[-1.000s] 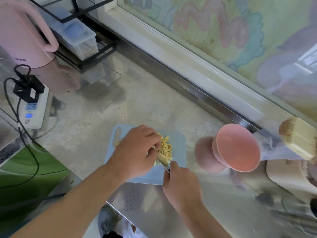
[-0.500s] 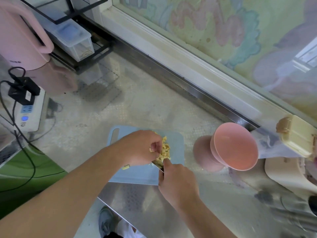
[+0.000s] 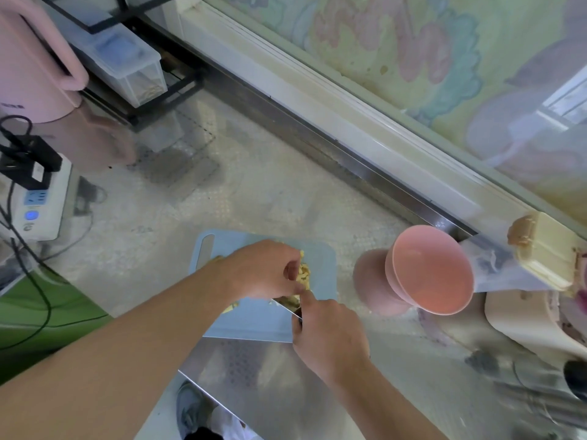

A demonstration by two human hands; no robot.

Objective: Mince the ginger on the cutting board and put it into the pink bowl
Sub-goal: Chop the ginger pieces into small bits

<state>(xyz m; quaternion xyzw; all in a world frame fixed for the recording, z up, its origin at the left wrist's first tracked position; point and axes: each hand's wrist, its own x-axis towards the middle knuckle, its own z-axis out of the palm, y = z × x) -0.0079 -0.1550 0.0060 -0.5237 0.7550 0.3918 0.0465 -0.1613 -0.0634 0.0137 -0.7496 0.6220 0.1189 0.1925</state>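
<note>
The chopped ginger [image 3: 303, 274] is heaped on the blue cutting board [image 3: 320, 258], and the step judged to be in hand is gathering it onto the knife blade [image 3: 286, 304] for transfer. The left hand [image 3: 263, 271] is curled over the heap, fingertips pinched against the pieces; the right hand [image 3: 330, 336] is closed round the knife handle at the board's near edge. The pink bowl [image 3: 432, 269] stands empty just right of the board. A level lift towards the bowl would be called for next, as loose bits lie beside the blade.
</note>
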